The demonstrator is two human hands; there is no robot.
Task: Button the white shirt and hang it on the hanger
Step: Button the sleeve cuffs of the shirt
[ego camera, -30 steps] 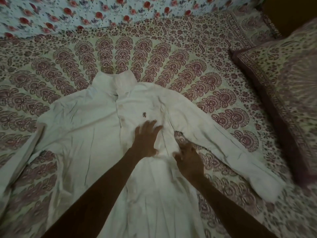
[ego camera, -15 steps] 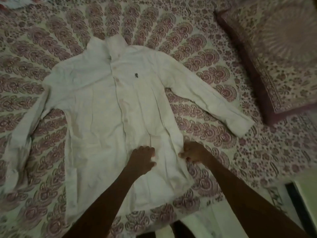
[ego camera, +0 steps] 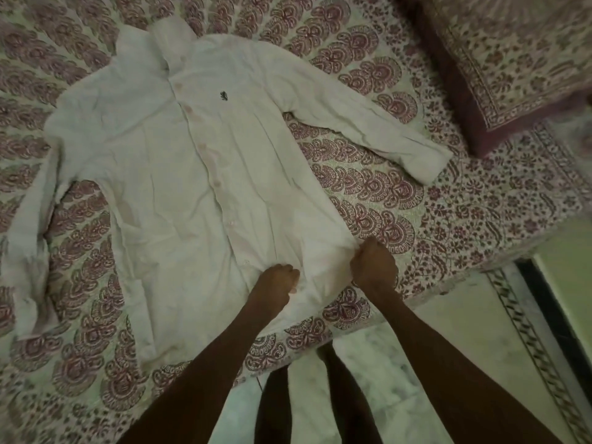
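Observation:
The white shirt (ego camera: 179, 174) lies flat and face up on the patterned bedspread (ego camera: 378, 187), collar at the top, both sleeves spread out, with a small dark logo on the chest. Its button placket runs down the middle. My left hand (ego camera: 278, 282) grips the fabric beside the lower placket with curled fingers. At the shirt's lower right side edge, my right hand (ego camera: 373, 267) grips the cloth in a fist, and folds radiate from it. No hanger is in view.
A patterned pillow (ego camera: 512, 59) lies at the upper right of the bed. The bed's front edge runs diagonally below my hands, with pale marble floor (ego camera: 448, 331) beyond it. My legs stand on the floor between my forearms.
Both hands slid down the shirt from the chest to the lower part, going from flat on the cloth to gripping it. My view pulled back, showing the whole shirt and the floor.

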